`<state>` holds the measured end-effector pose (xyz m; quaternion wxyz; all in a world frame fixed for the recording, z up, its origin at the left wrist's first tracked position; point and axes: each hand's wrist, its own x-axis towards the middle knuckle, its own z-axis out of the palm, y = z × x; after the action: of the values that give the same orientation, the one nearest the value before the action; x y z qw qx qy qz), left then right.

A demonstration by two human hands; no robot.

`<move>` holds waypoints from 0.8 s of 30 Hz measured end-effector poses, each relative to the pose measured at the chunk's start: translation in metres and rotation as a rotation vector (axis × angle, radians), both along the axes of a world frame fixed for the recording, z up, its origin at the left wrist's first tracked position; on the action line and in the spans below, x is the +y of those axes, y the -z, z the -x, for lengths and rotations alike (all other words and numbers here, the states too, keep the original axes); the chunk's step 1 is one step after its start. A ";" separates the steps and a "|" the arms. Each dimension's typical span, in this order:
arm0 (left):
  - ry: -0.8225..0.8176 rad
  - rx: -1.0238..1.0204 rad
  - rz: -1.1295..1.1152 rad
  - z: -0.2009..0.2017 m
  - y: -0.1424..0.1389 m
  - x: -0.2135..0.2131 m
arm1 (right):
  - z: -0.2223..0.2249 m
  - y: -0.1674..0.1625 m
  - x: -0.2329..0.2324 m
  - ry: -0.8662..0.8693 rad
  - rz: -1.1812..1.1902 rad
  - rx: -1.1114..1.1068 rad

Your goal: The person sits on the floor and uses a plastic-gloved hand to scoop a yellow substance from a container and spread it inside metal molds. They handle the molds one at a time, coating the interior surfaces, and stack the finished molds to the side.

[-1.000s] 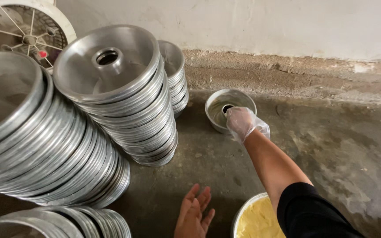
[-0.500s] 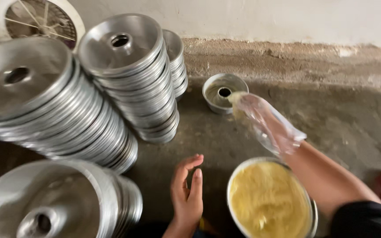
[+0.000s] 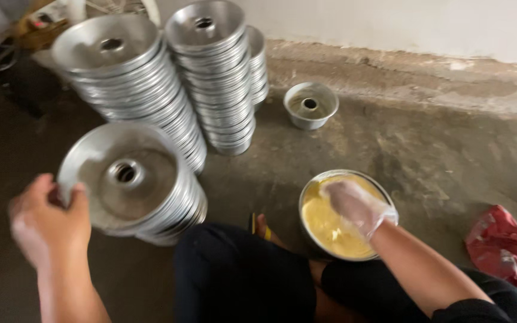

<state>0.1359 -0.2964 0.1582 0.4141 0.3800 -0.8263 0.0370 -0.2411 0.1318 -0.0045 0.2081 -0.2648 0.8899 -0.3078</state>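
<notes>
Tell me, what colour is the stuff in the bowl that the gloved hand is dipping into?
Pale yellow; the paste in the metal bowl shows best in the head view.

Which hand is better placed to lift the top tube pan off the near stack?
Left. The left hand already grips the rim of the top tube pan, while the gloved right hand is down in the bowl of yellow paste.
</notes>
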 end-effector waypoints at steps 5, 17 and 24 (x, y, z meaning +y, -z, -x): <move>0.020 0.019 -0.204 -0.004 0.005 -0.031 | 0.037 0.026 0.012 -0.005 0.416 -0.312; 0.085 -0.027 -0.242 0.012 -0.027 -0.009 | 0.024 -0.001 0.010 -0.016 1.147 -0.946; 0.164 -0.070 -0.590 0.002 -0.042 0.002 | -0.041 -0.079 -0.114 -0.114 1.243 -1.041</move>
<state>0.1338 -0.2945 0.2000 0.2587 0.4144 -0.8430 -0.2251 -0.2005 0.0179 0.0747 0.4255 -0.1999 0.3306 -0.8183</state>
